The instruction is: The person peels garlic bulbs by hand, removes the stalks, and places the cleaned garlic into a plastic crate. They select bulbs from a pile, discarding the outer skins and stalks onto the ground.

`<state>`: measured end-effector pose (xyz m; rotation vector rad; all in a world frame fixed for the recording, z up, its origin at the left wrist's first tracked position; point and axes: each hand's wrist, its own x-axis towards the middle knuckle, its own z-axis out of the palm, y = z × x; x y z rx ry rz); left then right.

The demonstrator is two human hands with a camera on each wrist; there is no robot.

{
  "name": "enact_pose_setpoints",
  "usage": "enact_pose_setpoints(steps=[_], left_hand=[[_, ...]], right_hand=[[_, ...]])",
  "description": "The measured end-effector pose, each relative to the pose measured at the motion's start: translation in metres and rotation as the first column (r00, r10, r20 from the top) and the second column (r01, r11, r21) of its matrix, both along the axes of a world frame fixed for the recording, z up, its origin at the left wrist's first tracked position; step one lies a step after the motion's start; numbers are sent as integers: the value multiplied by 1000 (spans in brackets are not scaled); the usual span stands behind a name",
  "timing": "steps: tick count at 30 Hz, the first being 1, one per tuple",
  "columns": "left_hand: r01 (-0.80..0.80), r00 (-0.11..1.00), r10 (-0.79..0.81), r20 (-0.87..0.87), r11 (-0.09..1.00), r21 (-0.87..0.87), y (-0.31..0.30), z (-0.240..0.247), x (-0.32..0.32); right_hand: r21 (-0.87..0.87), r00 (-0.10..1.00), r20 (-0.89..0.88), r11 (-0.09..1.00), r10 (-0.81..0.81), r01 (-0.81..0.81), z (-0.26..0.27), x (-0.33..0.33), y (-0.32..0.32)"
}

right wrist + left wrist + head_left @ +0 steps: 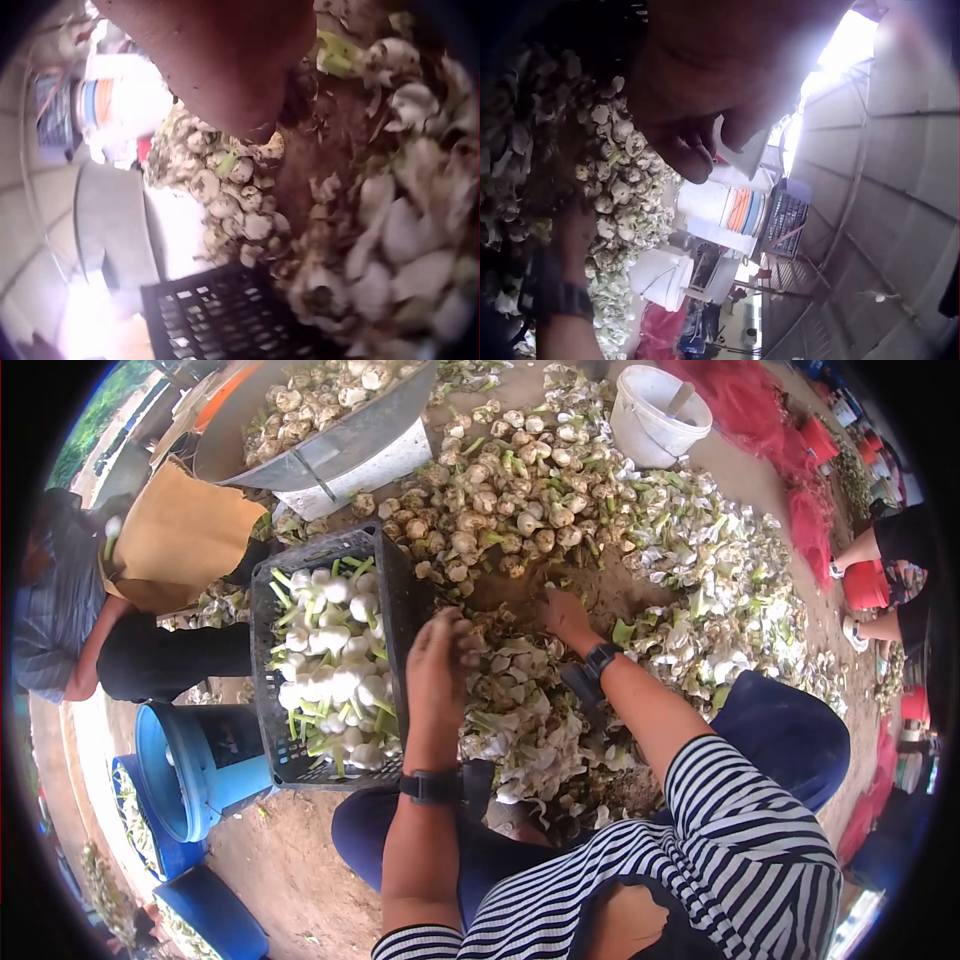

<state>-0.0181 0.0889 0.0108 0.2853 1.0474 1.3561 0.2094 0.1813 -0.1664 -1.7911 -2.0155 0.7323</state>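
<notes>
My left hand (pixel 440 660) hangs beside the black crate (pixel 262 660) of trimmed white garlic bulbs (pixel 340 630), fingers loosely bent. In the left wrist view the left hand (pixel 712 82) shows bent fingers and no bulb in them. Low over bare soil, my right hand (pixel 570 618) reaches down at the near edge of the untrimmed bulb pile (pixel 510 510). The right wrist view has the right hand (pixel 232 67) with its thumb against a dirty bulb (pixel 268 150); the other fingers are mostly hidden, so a grip cannot be told.
Loose peelings (pixel 525 710) lie before my legs and further right. A metal basin (pixel 330 445) of bulbs stands on a white box at back left, a white bucket (pixel 650 425) at the back. Blue bucket (pixel 170 770) and a seated person (pixel 65 600) are on the left.
</notes>
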Motion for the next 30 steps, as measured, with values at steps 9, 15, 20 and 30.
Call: enact_pose_setpoints(steps=[9, 15, 20, 30], left_hand=[[290, 950, -295, -102, 955, -62, 0, -9, 18], [154, 900, -144, -411, 988, -10, 3, -34, 8], [254, 776, -180, -604, 966, 38, -1, -39, 11], [360, 297, 113, -948, 907, 221, -20, 6, 35]], right_hand=[[-43, 988, 151, 999, -25, 31, -8, -48, 84], [41, 873, -468, 991, 135, -131, 41, -48, 27], [-290, 822, -566, 948, -62, -128, 119, -55, -32], [-270, 253, -938, 958, -237, -102, 148, -55, -72]])
